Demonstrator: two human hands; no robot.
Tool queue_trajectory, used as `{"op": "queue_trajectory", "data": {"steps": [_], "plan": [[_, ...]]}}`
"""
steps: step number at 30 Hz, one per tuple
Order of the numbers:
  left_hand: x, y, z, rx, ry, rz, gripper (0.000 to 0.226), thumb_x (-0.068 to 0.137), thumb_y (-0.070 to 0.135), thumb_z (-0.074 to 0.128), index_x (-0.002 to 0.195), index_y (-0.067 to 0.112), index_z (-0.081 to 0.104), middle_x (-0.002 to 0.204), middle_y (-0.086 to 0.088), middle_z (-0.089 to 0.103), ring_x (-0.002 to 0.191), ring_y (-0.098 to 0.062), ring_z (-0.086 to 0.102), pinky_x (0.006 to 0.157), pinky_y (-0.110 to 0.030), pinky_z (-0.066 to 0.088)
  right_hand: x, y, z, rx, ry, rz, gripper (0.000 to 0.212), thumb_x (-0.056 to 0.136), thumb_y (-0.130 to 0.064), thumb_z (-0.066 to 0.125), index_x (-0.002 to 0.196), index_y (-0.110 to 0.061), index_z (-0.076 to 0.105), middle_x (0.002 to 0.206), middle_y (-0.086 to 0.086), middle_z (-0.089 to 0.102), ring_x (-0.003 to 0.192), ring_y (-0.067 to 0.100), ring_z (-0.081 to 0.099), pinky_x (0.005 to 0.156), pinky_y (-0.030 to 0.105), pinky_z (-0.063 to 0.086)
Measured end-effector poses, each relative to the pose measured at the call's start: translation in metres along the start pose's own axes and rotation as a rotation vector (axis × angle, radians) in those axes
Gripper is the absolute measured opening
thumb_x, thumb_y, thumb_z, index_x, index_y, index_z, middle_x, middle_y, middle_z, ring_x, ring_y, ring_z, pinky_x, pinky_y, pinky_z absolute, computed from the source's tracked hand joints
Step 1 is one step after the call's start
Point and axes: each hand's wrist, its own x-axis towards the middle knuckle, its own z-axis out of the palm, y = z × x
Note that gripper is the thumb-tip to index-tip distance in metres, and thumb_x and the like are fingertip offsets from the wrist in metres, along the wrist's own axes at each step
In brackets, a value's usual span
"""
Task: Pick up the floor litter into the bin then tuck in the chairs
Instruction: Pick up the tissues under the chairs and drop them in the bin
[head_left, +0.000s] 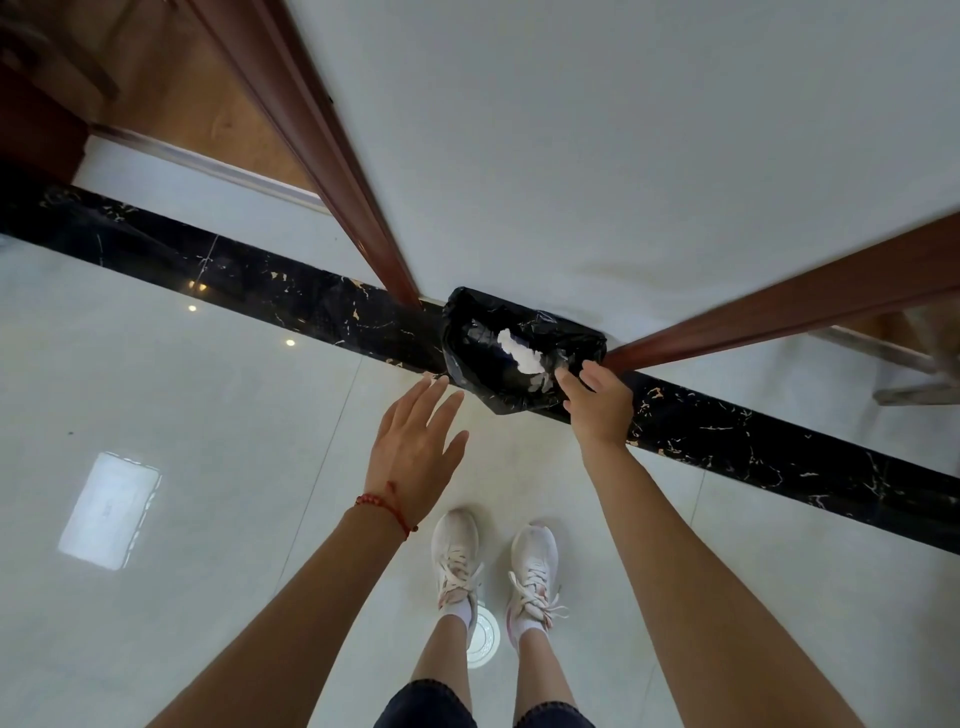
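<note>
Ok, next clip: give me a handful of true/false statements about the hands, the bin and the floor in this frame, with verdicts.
1. The bin is lined with a black bag. True.
2. The bin holds nothing. False: a piece of white crumpled litter lies inside it.
3. The left hand grips the bin's rim. False: its fingers are spread and straight, and whether the fingertips touch the rim cannot be told.
4. The right hand is at the bin's near right edge, fingers curled on the bag. True.
5. The bin stands on the black marble strip against the white wall. True.
6. The person is barefoot. False: they wear white lace-up shoes.
</note>
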Motion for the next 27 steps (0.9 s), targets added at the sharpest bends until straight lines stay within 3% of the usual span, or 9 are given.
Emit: {"op": "queue_trajectory", "data": {"steps": [2,4,7,11,14,21,27], "plan": [[-0.001,0.000,-0.001,-0.012,0.000,0.007,0.036,0.080,0.021,0.064,0.111,0.002,0.061,0.115,-0.021,0.063,0.107,-0.039,0.059,0.086,-0.050,0.048,-0.005,0.002,-0.006,-0.024,-0.007,0.000,0.048,0.080,-0.022,0.069,0.121,-0.002,0.056,0.126,0.015,0.058,0.114,0.025,0.057,0.096,0.046,0.048],[-0.001,0.001,-0.004,-0.025,-0.012,0.010,0.039,0.083,0.027,0.051,0.111,0.002,0.061,0.114,-0.020,0.064,0.105,-0.038,0.061,0.085,-0.049,0.049,-0.014,0.002,-0.013,-0.079,-0.031,-0.034,0.045,0.083,-0.021,0.065,0.123,-0.002,0.055,0.127,0.012,0.058,0.113,0.021,0.057,0.097,0.035,0.046],[-0.004,0.003,-0.009,-0.030,-0.016,0.012,0.039,0.080,0.024,0.055,0.111,0.002,0.061,0.114,-0.021,0.064,0.104,-0.039,0.061,0.085,-0.050,0.049,-0.034,0.001,-0.025,-0.192,-0.059,-0.143,0.041,0.087,-0.022,0.060,0.124,-0.005,0.054,0.128,0.009,0.058,0.112,0.019,0.058,0.088,0.022,0.042],[-0.008,0.008,-0.022,-0.002,-0.013,0.034,0.039,0.082,0.027,0.050,0.110,0.002,0.061,0.113,-0.020,0.064,0.104,-0.038,0.061,0.085,-0.049,0.049,-0.060,0.002,-0.041,-0.408,-0.112,-0.381,0.042,0.090,-0.025,0.056,0.127,-0.007,0.051,0.136,0.010,0.051,0.125,0.023,0.047,0.101,0.036,0.042],[-0.013,0.014,-0.037,0.009,-0.019,0.041,0.046,0.084,0.033,0.039,0.111,0.003,0.061,0.113,-0.020,0.065,0.104,-0.037,0.061,0.085,-0.049,0.049,-0.079,-0.001,-0.058,-0.636,-0.092,-0.514,0.045,0.092,-0.031,0.052,0.130,-0.010,0.050,0.141,0.008,0.046,0.132,0.021,0.040,0.101,0.036,0.040],[-0.033,0.031,-0.080,0.022,-0.001,0.041,0.041,0.083,0.031,0.049,0.111,0.003,0.061,0.113,-0.020,0.065,0.103,-0.037,0.062,0.085,-0.050,0.048,-0.125,-0.022,-0.089,-0.784,-0.038,-0.545,0.046,0.092,-0.033,0.049,0.131,-0.008,0.048,0.141,0.011,0.045,0.130,0.025,0.042,0.098,0.038,0.043],[-0.054,0.060,-0.118,0.013,-0.021,0.075,0.048,0.086,0.035,0.037,0.114,0.003,0.060,0.116,-0.019,0.063,0.106,-0.037,0.060,0.087,-0.049,0.048,-0.170,-0.045,-0.116,-0.786,-0.021,-0.586,0.046,0.093,-0.034,0.046,0.132,-0.009,0.047,0.142,0.011,0.044,0.131,0.026,0.040,0.100,0.037,0.041]]}}
